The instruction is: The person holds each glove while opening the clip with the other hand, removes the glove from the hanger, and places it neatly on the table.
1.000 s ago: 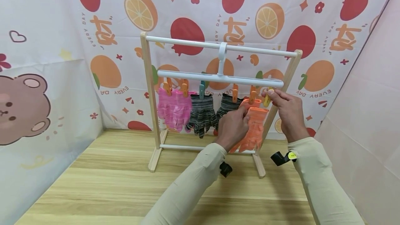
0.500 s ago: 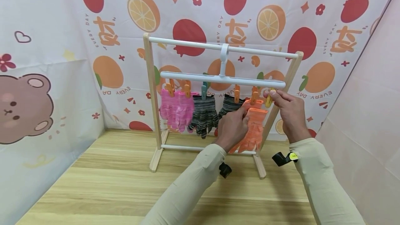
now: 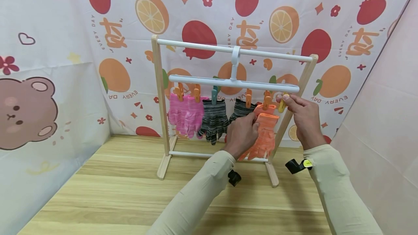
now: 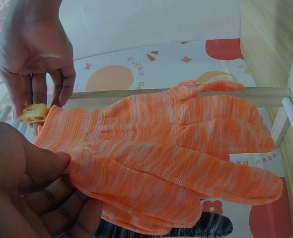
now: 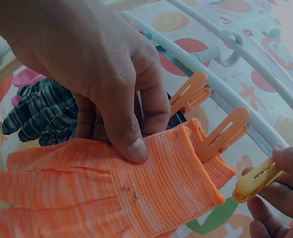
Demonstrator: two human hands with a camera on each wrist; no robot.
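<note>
With thumb and fingers, my left hand pinches the side of an orange knit glove just below its cuff. A second orange glove hangs behind it from an orange clothespin. My right hand pinches a yellow clothespin below the right end of the pale blue hanger. In the right wrist view, the yellow clothespin's tip is near the held glove's cuff but apart from it. That cuff stands slightly lower than the hanging one.
Two pink gloves and two dark striped gloves hang farther left from orange and green clothespins. The hanger hooks over the top bar of a wooden rack. This rack stands on a wood-grain table before a fruit-print cloth.
The head view has shifted slightly, so the rack appears a little farther right and lower. Both hands keep their grips, and little else has moved.
</note>
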